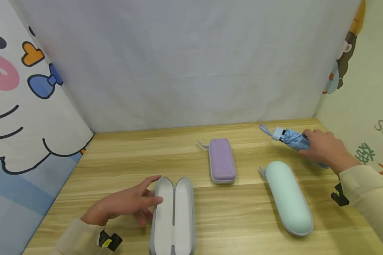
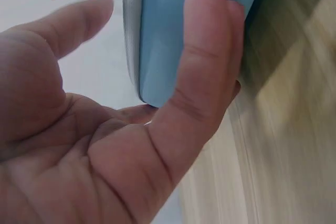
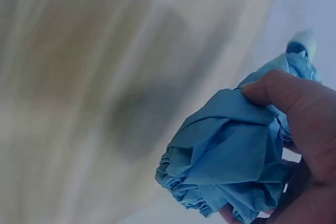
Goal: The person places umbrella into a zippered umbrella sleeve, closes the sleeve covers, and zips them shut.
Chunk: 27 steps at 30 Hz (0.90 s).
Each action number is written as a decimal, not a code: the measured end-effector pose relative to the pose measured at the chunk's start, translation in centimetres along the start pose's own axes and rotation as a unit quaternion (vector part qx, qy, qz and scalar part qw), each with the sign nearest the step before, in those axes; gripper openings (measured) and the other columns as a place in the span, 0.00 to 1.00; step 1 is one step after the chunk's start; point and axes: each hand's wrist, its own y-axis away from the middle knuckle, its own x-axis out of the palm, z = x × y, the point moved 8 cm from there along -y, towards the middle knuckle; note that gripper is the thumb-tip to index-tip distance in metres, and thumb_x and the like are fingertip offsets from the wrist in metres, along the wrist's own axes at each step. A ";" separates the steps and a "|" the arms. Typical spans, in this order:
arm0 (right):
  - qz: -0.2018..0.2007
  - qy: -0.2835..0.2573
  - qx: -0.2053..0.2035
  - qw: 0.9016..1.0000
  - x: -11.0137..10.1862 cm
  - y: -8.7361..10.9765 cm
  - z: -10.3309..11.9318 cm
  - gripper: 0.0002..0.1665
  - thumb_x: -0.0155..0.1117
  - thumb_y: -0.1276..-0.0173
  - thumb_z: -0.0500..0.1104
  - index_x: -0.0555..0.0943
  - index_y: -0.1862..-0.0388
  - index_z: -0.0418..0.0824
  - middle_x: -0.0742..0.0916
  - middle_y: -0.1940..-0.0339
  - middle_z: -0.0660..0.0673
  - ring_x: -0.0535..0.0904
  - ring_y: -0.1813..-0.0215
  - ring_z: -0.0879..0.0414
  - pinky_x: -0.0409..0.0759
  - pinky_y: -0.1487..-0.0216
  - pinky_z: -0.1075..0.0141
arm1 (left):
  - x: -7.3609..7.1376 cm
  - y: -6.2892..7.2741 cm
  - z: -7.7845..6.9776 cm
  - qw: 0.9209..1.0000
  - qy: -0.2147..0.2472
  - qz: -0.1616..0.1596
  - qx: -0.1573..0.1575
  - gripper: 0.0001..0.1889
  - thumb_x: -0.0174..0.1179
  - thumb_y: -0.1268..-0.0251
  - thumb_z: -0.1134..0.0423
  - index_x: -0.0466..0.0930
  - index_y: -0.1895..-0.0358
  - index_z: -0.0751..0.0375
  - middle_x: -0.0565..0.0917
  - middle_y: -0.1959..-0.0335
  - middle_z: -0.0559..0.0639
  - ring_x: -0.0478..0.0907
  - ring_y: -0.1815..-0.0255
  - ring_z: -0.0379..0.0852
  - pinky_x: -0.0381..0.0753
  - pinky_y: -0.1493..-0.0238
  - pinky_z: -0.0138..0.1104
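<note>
A folded light-blue umbrella [image 1: 295, 139] with a pale handle and wrist loop is at the back right. My right hand [image 1: 327, 148] grips it around its gathered fabric [image 3: 226, 150]; in the right wrist view the thumb presses on the cloth. At the front, an unzipped case [image 1: 185, 212] lies open, showing its white lining. My left hand [image 1: 127, 203] is at its left side with relaxed, spread fingers. In the left wrist view, fingers [image 2: 202, 61] lie along the blue outer shell [image 2: 163, 35], and the thumb stands apart from the rim.
A small purple zip case [image 1: 222, 159] lies at mid-table. A mint-green, rounded long case [image 1: 288, 198] lies in front of the right hand. The wooden table [image 1: 131, 156] is bounded by a white cloth [image 1: 191, 71] behind and printed sheets at both sides.
</note>
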 end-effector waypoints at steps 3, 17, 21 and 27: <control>-0.028 0.012 -0.044 0.999 -1.8 0.1 3.9 0.41 0.73 0.38 0.51 0.71 0.34 0.30 0.80 0.43 0.25 0.75 0.49 0.25 0.76 0.58 0.33 | 0.5 -0.3 -0.3 1.000 -0.004 -0.001 0.009 0.46 0.59 0.21 0.51 0.35 0.16 0.52 0.77 0.39 0.64 0.87 0.60 0.60 0.86 0.61 0.47; -0.169 0.017 -0.294 0.941 -5.8 6.2 20.6 0.33 0.81 0.48 0.41 0.83 0.41 0.46 0.84 0.45 0.43 0.76 0.41 0.38 0.69 0.41 0.38 | 1.9 -1.4 -0.9 0.999 0.012 -0.007 0.035 0.40 0.55 0.19 0.53 0.41 0.18 0.60 0.76 0.36 0.65 0.84 0.50 0.58 0.85 0.56 0.50; -0.225 0.045 -0.368 0.901 -5.9 8.2 23.2 0.34 0.82 0.52 0.40 0.83 0.43 0.47 0.83 0.48 0.44 0.75 0.43 0.40 0.68 0.39 0.41 | 2.6 -1.7 -1.0 0.998 0.050 0.002 0.040 0.38 0.56 0.19 0.56 0.43 0.18 0.58 0.74 0.35 0.67 0.84 0.48 0.60 0.86 0.58 0.52; -0.263 0.078 -0.428 0.861 -4.7 10.5 26.2 0.38 0.84 0.58 0.41 0.83 0.43 0.49 0.83 0.47 0.45 0.76 0.41 0.41 0.71 0.38 0.40 | 4.1 -2.3 -1.8 0.996 0.063 -0.001 0.057 0.39 0.58 0.21 0.58 0.45 0.18 0.60 0.74 0.34 0.68 0.84 0.48 0.61 0.87 0.60 0.51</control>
